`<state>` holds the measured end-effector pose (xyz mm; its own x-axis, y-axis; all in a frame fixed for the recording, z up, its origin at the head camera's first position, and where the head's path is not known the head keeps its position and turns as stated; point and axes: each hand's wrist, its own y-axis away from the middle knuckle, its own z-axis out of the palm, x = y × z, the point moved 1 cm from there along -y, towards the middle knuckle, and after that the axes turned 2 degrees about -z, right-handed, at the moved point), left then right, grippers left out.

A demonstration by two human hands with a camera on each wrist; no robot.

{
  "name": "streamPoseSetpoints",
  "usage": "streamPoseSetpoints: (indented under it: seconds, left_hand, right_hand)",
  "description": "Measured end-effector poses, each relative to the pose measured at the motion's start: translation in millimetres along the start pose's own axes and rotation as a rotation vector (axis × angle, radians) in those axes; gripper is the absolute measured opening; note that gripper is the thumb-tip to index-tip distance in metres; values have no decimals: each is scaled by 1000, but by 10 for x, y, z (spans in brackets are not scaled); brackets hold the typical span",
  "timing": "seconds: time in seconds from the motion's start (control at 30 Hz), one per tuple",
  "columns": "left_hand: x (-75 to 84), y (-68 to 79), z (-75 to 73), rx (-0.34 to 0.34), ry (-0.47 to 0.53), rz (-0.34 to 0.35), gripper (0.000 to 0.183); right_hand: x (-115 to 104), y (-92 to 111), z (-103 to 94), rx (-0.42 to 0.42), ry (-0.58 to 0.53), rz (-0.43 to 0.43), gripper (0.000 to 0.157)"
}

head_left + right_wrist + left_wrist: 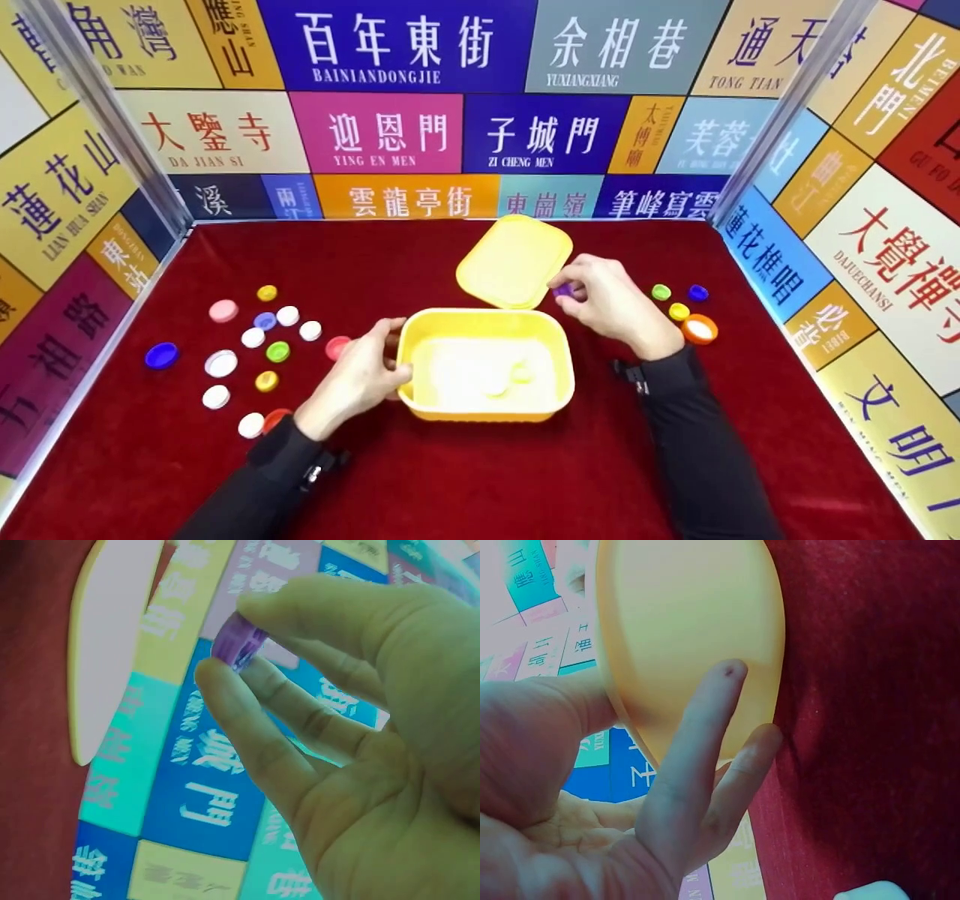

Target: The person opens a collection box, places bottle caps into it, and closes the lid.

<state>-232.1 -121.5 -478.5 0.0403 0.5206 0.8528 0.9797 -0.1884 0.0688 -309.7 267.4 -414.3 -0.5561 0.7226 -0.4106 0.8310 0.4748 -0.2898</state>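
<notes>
A yellow plastic container (484, 415) sits in the middle of the red cloth, with a couple of pale caps (520, 370) inside, washed out by glare. My left hand (365, 367) grips its left wall, thumb over the rim and fingers along the outside. In the left wrist view, two fingertips of the left hand (694, 742) lie against the yellow wall. Between thumb and fingertips my right hand (611, 300) pinches a purple bottle cap (238, 641), raised beyond the container's far right corner. The yellow lid (514, 261) lies flat behind the container, just left of the right hand.
Several loose caps lie on the left, among them a blue cap (161, 355), a pink cap (223, 310) and a green cap (277, 351). At right are an orange cap (700, 328) and several smaller ones. Sign-printed panels (382, 131) wall in the back and sides.
</notes>
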Motion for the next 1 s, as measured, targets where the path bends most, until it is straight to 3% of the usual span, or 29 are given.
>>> streamPoseSetpoints:
  seconds: [0.2, 0.4, 0.77, 1.0]
  left_hand:
    - [-14, 8, 0, -10, 5, 2, 73]
    - [-18, 15, -6, -23, 11, 6, 83]
    - [-3, 8, -11, -41, 26, 18, 84]
    - [2, 13, -17, -44, 14, 10, 84]
  right_hand:
    - [-262, 42, 9, -38, -10, -92, 15]
    - [-419, 74, 97, -139, 15, -168, 15]
    - [-497, 102, 302, -283, 46, -230, 14]
    - [-554, 124, 385, -346, 78, -203, 10]
